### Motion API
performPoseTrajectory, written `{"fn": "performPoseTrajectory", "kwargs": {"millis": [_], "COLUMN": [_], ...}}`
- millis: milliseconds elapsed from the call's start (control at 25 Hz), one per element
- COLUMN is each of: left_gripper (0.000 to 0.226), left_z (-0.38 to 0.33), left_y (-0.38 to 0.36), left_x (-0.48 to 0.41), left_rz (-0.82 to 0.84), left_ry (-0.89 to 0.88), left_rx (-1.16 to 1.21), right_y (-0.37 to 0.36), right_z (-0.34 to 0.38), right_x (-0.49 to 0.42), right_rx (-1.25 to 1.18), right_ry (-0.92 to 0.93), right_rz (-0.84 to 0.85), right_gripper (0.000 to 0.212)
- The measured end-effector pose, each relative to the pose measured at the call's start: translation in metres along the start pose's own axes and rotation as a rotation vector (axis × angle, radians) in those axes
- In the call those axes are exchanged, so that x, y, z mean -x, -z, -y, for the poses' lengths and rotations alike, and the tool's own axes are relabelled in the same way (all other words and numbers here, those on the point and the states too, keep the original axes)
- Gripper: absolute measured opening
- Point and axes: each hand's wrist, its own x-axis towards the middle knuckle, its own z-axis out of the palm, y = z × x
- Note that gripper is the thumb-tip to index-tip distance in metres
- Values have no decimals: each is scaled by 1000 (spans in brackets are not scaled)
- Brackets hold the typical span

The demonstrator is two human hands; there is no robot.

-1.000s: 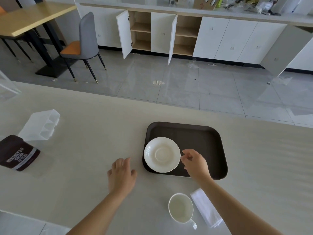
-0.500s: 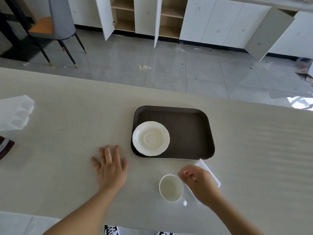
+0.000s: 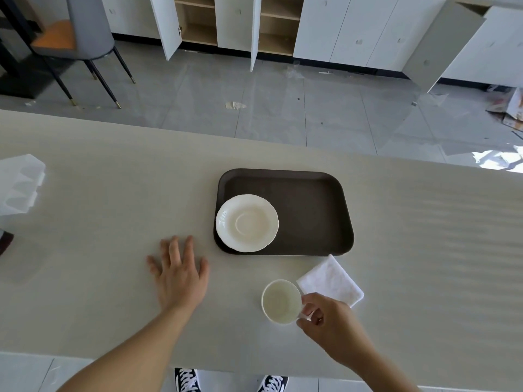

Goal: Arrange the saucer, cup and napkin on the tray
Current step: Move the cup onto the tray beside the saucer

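Note:
A dark brown tray (image 3: pixel 314 210) lies on the pale table. A white saucer (image 3: pixel 246 223) rests in its near left corner. In front of the tray an empty white cup (image 3: pixel 280 301) stands upright on the table. My right hand (image 3: pixel 329 321) pinches the cup's handle on its right side, hiding the handle. A folded white napkin (image 3: pixel 331 280) lies just right of the cup, near the tray's front edge. My left hand (image 3: pixel 181 271) lies flat on the table with fingers spread, left of the tray, holding nothing.
A translucent plastic holder (image 3: pixel 18 183) sits at the table's left edge, with a dark packet (image 3: pixel 5 241) below it. The table's near edge runs just under my forearms. Beyond the table are floor, a chair (image 3: pixel 82 32) and open cabinets.
My right hand left the saucer on the tray, drew back to the cup and closed on its handle. My left hand flattened and spread. The view tilted down.

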Motion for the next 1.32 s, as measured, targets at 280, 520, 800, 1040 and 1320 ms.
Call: {"fn": "performPoseTrajectory", "kwargs": {"millis": [280, 520, 800, 1040, 1320], "left_gripper": [66, 67, 66, 66, 67], "left_z": [3, 6, 4, 4, 5], "left_y": [-6, -10, -9, -10, -11], "left_x": [-1, -2, -1, -2, -1], "left_rz": [-19, -19, -23, -27, -25], "left_ry": [2, 8, 9, 4, -1], "left_rx": [-11, -34, -28, -38, -51], "right_y": [6, 45, 62, 58, 61], "right_z": [6, 5, -8, -14, -17], "right_x": [-14, -66, -124, -142, -132], "right_rx": [55, 68, 154, 130, 15], "right_ry": [64, 108, 108, 81, 2], "right_rz": [-148, -402, -362, -345, -353], "right_gripper": [12, 2, 9, 11, 24]}}
